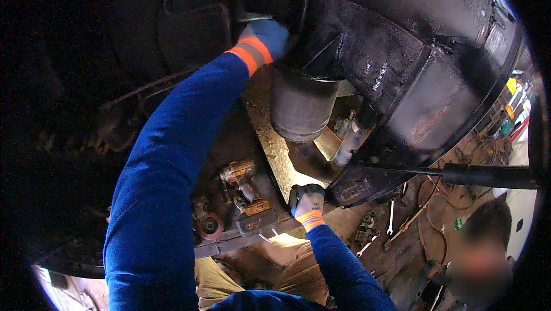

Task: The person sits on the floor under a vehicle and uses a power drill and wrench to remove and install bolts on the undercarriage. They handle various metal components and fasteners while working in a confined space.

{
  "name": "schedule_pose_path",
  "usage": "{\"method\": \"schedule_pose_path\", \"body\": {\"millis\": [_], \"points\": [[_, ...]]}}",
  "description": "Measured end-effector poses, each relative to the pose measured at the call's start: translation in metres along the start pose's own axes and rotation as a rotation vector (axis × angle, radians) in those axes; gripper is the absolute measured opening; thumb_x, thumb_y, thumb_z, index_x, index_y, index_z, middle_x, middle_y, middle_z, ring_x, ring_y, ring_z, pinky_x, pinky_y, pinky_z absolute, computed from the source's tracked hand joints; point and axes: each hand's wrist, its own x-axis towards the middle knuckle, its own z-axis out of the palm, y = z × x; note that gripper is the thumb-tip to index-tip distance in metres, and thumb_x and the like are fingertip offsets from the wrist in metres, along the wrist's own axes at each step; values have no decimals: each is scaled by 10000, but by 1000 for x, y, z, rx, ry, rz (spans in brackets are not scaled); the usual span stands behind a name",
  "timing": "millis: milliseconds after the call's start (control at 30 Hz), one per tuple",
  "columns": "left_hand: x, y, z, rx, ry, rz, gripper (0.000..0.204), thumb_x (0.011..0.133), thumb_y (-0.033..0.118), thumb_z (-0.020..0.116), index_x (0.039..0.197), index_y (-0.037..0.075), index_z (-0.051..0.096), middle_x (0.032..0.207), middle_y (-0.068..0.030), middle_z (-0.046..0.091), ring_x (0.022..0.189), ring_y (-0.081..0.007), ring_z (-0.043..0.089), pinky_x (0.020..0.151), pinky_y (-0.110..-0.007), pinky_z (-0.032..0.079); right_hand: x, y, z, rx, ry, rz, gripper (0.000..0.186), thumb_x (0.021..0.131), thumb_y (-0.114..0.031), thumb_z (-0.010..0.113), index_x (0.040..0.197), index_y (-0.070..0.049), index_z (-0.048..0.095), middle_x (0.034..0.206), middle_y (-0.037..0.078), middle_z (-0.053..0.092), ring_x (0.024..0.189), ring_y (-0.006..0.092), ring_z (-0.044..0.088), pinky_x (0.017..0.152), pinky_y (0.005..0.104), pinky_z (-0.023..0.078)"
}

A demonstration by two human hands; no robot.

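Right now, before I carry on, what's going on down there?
A person in blue sleeves has the gloved left hand raised among dark machinery, above a grey cylinder; what it holds is unclear. The gloved right hand is lower, fingers curled, by the lit gap; its grip is unclear too. A yellow-and-black cordless power tool lies to its left on a dark surface. Another person is at the lower right, near wrenches on the floor.

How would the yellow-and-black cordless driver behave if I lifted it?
The yellow-and-black cordless driver is likely heavy at its blocky battery end. Its hard-looking casing should stay stiff, and its angular shape probably resists rolling.
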Motion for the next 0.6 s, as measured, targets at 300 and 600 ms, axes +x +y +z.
{"method": "schedule_pose_path", "body": {"millis": [300,600], "points": [[3,-24,17,-131,210,-156,414,929,401,451,974,107,739,1051,-183,687,960,-388,651,850,-481,510,4,-1,-1,48,41,-24,171,773,-273,633,717,-113,656,676,157,627,681,347,606,656,451,464],[10,-41,29,161,348,-184,294,878,261,501,980,147,752,1038,-154,701,948,-358,659,840,-485,514,3,1,0,29,17,22,185,800,-260,606,786,-101,701,690,158,643,660,349,602,647,460,451]]}}
